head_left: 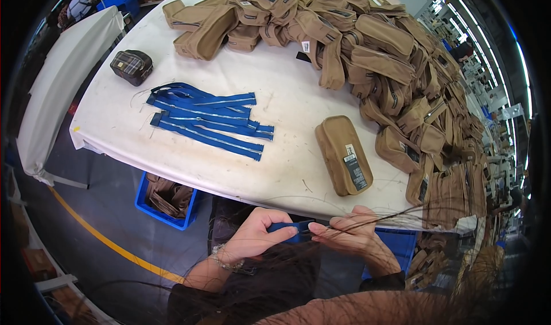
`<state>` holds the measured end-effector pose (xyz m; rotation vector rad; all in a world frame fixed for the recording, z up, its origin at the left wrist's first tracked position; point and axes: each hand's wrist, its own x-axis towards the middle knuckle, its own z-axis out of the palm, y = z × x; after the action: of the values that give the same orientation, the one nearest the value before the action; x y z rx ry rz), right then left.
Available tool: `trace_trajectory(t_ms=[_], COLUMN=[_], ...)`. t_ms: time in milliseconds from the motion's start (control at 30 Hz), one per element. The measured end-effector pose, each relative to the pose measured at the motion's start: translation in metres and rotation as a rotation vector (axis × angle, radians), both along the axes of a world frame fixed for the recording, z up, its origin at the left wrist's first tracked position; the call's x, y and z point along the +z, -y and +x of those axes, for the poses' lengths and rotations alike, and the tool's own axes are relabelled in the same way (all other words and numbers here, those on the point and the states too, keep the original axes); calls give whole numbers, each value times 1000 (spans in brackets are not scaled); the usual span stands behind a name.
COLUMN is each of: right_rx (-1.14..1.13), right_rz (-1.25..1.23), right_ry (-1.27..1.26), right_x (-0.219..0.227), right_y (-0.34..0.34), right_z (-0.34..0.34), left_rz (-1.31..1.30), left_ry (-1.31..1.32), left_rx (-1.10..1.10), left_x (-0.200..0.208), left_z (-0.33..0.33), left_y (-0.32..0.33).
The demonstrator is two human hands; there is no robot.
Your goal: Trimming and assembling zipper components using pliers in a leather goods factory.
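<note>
In front of the table's near edge, my left hand point(258, 233) is closed on a blue zipper point(282, 227), with the thumb pressed on its end. Close beside it, my right hand point(347, 233) pinches a small, thin item at the zipper's end. Fingers hide most of that item, and its kind cannot be made out. Several blue zippers point(212, 121) with pale teeth lie fanned out on the white-covered table point(287, 170), loose threads at their left ends. A tan fabric pouch point(344, 155) with a dark label lies just beyond my right hand.
A large heap of tan pouches point(384, 38) covers the table's far and right sides. A small plaid pouch point(132, 66) sits at the left. Below the edge stands a blue bin point(189, 216) of brown fabric pieces; another blue bin point(396, 247) is at the right. Hair strands cross the view.
</note>
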<state>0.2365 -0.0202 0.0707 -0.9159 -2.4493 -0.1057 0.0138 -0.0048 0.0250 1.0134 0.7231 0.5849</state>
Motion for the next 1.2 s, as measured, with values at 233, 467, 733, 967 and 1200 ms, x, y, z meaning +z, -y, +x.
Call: trace_trajectory(t_ms=[233,467,733,967,1200], right_rx=[34,25,43,64,36], right_rz=[-1,-6,56,71,-26], right_ry=[-6,4,25,28,-11], right_x=[-6,-8,-15,-16,-14], right_y=[-1,1,1,1,2], right_z=[3,5,7,9,8], left_rz=[-75,-104,-85,-67,57], left_ry=[16,42,56,64,77], left_rx=[-38,-78,-67,-47,-42], left_x=[6,10,0,-7,-13], left_z=[1,2,4,4,3], left_y=[-3,-6,-5,0,0])
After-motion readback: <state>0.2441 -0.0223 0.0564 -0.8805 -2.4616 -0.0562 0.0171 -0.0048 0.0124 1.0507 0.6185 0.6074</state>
